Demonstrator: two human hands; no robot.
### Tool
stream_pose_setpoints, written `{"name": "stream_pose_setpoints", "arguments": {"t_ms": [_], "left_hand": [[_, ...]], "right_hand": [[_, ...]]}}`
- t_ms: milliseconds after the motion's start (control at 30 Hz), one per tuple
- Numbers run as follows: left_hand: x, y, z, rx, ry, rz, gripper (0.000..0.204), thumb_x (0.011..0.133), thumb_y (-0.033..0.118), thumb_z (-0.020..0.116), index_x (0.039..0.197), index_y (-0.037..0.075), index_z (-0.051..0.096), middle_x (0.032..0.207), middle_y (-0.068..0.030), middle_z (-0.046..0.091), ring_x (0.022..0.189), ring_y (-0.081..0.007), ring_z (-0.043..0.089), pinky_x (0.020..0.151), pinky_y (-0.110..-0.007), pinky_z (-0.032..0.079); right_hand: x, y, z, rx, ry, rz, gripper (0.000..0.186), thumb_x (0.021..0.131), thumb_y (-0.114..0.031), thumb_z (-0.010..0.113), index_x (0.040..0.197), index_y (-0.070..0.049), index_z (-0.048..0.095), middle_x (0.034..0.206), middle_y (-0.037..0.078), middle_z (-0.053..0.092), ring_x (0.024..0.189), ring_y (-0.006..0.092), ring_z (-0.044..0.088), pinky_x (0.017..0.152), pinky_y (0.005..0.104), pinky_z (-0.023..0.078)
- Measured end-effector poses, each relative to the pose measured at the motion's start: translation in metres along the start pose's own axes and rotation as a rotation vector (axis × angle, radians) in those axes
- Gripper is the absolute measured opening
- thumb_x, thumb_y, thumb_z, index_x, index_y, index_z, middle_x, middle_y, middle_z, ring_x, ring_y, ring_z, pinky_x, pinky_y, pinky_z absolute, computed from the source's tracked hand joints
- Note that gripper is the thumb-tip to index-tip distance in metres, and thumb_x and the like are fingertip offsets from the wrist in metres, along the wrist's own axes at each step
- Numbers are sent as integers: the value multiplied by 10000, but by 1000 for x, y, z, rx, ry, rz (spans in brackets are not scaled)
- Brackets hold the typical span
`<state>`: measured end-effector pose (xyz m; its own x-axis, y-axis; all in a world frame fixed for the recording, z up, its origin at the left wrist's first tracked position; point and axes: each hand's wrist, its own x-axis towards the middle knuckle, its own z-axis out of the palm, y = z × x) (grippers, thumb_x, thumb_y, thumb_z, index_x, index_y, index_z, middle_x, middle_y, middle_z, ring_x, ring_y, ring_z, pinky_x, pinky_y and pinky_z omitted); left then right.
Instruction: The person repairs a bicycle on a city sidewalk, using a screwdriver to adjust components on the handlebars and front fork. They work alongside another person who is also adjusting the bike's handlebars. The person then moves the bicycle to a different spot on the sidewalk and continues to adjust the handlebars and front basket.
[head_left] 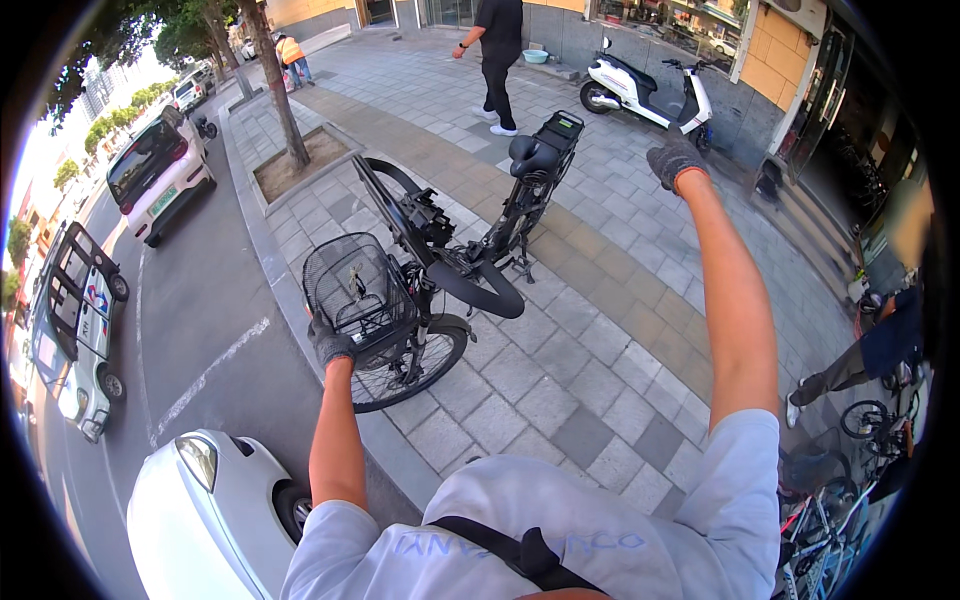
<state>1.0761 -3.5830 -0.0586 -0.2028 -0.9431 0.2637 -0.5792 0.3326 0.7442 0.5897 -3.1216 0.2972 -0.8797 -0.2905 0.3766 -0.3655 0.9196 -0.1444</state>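
Note:
A black bicycle (490,245) stands on the paving ahead of me, its front wheel (440,362) nearest. My left hand (330,342), in a dark grey glove, is closed on the near left rim of its black wire basket (372,322). Inside the basket lies a small item (357,280), too small to name. My right hand (677,162), in a matching glove with an orange cuff, is stretched out to the right, away from the bicycle. Its fingers look curled, and nothing shows in them.
A white scooter (650,88) is parked by the wall. A person in black (497,60) walks beyond the bicycle; another person (870,345) is at right near parked bicycles (825,530). A tree (275,85) and white cars (215,510) line the kerb at left.

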Motion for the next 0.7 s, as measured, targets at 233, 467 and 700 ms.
{"name": "stream_pose_setpoints", "arguments": {"t_ms": [233, 467, 700], "left_hand": [[-19, 19, -15, -18, -19, -109, 732, 739, -93, 533, 1459, 26, 482, 1428, -263, 503, 1345, -400, 494, 1143, -397, 389], [-39, 25, 4, 31, -81, -151, 749, 741, -69, 535, 1471, 86, 474, 1480, -206, 410, 1323, -406, 507, 1115, -389, 412], [-52, -16, 22, 65, -20, -97, 656, 748, -82, 542, 1393, 32, 546, 1419, -185, 495, 1227, -334, 550, 1055, -332, 425]], "right_hand": [[-22, -27, -25, -26, -102, 47, 680, 929, -355, 585, 1488, -2, 423, 1336, 296, 590, 1226, 411, 595, 1047, 426, 463], [29, 31, 0, -194, -101, -24, 630, 882, -330, 576, 1413, -4, 482, 1208, 277, 675, 1098, 424, 668, 962, 481, 519], [-21, 7, -59, 44, -209, 216, 795, 864, -318, 565, 1574, -63, 315, 1487, 242, 512, 1330, 379, 553, 1088, 456, 456]]}}
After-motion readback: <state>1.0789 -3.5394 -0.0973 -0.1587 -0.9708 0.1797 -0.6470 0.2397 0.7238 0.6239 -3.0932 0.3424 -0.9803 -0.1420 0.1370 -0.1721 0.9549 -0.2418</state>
